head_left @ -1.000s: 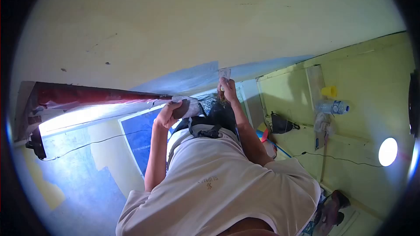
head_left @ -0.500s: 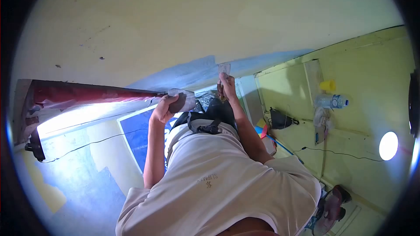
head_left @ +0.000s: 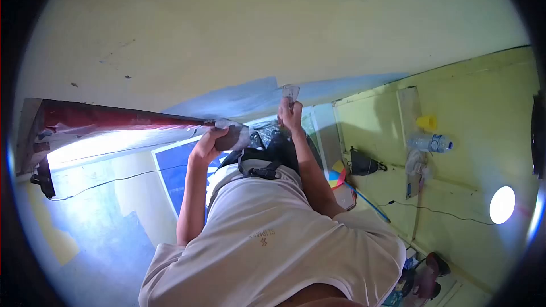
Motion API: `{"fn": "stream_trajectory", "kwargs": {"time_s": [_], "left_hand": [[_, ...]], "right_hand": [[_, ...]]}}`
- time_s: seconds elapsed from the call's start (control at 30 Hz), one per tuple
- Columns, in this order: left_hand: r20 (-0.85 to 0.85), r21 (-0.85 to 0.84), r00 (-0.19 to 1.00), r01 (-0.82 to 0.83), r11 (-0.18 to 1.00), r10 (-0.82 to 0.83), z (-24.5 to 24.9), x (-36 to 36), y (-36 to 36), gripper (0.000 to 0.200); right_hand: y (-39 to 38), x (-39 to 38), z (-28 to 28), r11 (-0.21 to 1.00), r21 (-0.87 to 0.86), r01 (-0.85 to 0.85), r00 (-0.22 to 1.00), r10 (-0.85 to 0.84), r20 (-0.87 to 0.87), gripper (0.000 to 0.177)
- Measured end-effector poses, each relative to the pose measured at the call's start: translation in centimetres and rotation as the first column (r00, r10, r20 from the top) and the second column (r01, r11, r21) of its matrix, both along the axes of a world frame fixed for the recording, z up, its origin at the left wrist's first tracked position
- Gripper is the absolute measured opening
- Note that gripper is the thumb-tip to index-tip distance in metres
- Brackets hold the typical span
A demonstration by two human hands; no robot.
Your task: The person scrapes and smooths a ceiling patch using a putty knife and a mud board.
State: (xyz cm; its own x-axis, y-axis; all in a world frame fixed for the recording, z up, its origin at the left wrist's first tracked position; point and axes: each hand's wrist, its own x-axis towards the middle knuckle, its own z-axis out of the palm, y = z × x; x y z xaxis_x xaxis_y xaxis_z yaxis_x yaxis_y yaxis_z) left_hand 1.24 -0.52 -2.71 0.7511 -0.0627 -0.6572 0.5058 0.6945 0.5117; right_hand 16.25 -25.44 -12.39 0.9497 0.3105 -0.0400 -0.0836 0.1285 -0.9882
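Note:
My right hand is closed around a putty knife; its pale, flat blade lies at the wall, along the edge of a blue-grey strip. My left hand grips a flat, grey-smeared scraper plate, held lower and to the left of the putty knife. The plate's far end is close to the end of a red-covered ledge. How the fingers wrap behind each tool is partly hidden.
A bright opening lies under the ledge at left, with a cable hanging nearby. On the yellow-green wall at right are a plastic bottle, a yellow cup, a black bag and a lit round lamp. Shoes lie lower right.
The view has shifted slightly. My right hand and the putty knife have moved a little down relative to the wall strip. Both hands keep hold of their tools.

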Motion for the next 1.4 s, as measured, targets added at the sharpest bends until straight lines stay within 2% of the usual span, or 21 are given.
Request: {"fn": "stream_trajectory", "kwargs": {"time_s": [0.1,0.13,0.23,0.27,0.37,0.4,0.5,0.53,0.63,0.67,0.77,0.8,0.87,0.93,1.03,1.13,1.23,1.27,1.37,1.4], "left_hand": [[0.002,0.016,1.000,0.020,1.000,-0.020,1.0,0.1,-0.1,0.027],[0.002,0.020,1.000,0.014,1.000,-0.014,1.5,0.2,-0.3,0.027],[0.051,0.007,0.998,0.044,0.999,-0.045,1.1,0.2,-0.2,0.026],[0.072,-0.002,0.995,0.064,0.998,-0.064,0.7,-0.1,-0.1,0.026],[0.012,0.024,1.000,0.024,0.999,-0.024,0.4,-0.1,-0.7,0.025],[0.034,0.020,0.996,0.085,0.996,-0.085,0.9,-0.1,-0.7,0.026],[0.080,0.014,0.994,0.080,0.997,-0.081,1.9,-0.4,-1.1,0.024],[0.099,-0.025,0.994,0.049,0.998,-0.047,1.9,-0.5,-1.0,0.025],[0.109,0.018,0.993,0.041,0.999,-0.043,1.6,-0.2,-1.1,0.028],[0.107,0.042,0.993,0.055,0.998,-0.059,1.7,0.0,-0.9,0.028],[0.087,0.080,0.992,0.081,0.993,-0.088,2.0,-0.1,-0.6,0.029],[0.083,0.076,0.992,0.083,0.994,-0.089,2.3,0.1,-0.5,0.029],[0.072,0.073,0.994,0.071,0.995,-0.077,1.9,0.0,-0.6,0.031],[0.065,0.074,0.996,0.064,0.995,-0.068,1.6,0.1,-0.7,0.032],[0.071,0.077,0.994,0.080,0.994,-0.085,2.3,0.1,-0.8,0.031],[0.036,0.105,0.997,0.070,0.992,-0.074,2.4,0.1,-1.4,0.026],[0.123,0.126,0.988,0.074,0.989,-0.089,3.1,0.2,-1.8,0.025],[0.102,0.187,0.989,0.083,0.979,-0.104,2.3,0.2,-1.5,0.025],[0.179,0.311,0.974,0.076,0.947,-0.137,1.4,0.2,-1.6,0.028],[0.148,0.341,0.976,0.104,0.934,-0.163,1.2,-0.3,-1.8,0.029]], "right_hand": [[0.1,0.4,-2.0,0.998,-0.036,0.060,0.995,-0.057,0.083,0.043],[-0.2,0.1,-1.9,1.000,-0.016,0.027,1.000,-0.027,-0.008,0.041],[0.7,-0.3,-0.5,0.999,-0.042,0.029,0.998,-0.027,0.053,0.040],[1.0,-0.5,0.4,0.999,-0.035,0.040,0.999,-0.041,-0.012,0.040],[1.1,-1.0,0.8,0.999,-0.048,0.023,0.998,-0.026,-0.055,0.040],[1.2,-1.2,0.6,0.994,-0.085,0.069,0.998,-0.068,0.018,0.041],[0.8,-1.5,0.1,0.992,-0.119,0.045,0.998,-0.049,-0.030,0.039],[1.1,-1.3,0.7,0.997,-0.063,0.036,0.996,-0.041,-0.076,0.040],[1.6,0.1,-0.1,0.989,-0.106,0.101,0.955,-0.066,0.288,0.044],[1.4,-0.5,-0.4,0.988,-0.109,0.107,0.980,-0.087,0.179,0.046],[1.3,-0.7,-1.7,0.999,0.038,0.021,0.999,-0.020,-0.036,0.045],[1.4,-1.0,0.2,0.998,0.056,0.015,0.995,-0.010,-0.095,0.043],[1.5,-1.1,-1.7,0.998,-0.002,0.059,0.998,-0.059,0.029,0.043],[1.5,-1.0,-0.6,0.997,-0.035,0.066,0.997,-0.064,0.045,0.042],[1.5,-1.5,1.3,1.000,-0.013,0.028,0.998,-0.029,-0.059,0.040],[1.7,-1.0,0.2,1.000,0.009,0.012,1.000,-0.012,-0.006,0.037],[1.7,-1.5,-0.4,0.999,-0.024,0.048,0.997,-0.050,-0.065,0.037],[1.6,-1.8,-0.4,0.997,-0.047,0.054,0.994,-0.059,-0.096,0.037],[2.1,-2.3,1.5,0.996,0.070,0.064,0.984,-0.051,-0.172,0.037],[1.6,-2.2,1.3,1.000,0.011,0.010,0.992,-0.009,-0.129,0.037]]}}
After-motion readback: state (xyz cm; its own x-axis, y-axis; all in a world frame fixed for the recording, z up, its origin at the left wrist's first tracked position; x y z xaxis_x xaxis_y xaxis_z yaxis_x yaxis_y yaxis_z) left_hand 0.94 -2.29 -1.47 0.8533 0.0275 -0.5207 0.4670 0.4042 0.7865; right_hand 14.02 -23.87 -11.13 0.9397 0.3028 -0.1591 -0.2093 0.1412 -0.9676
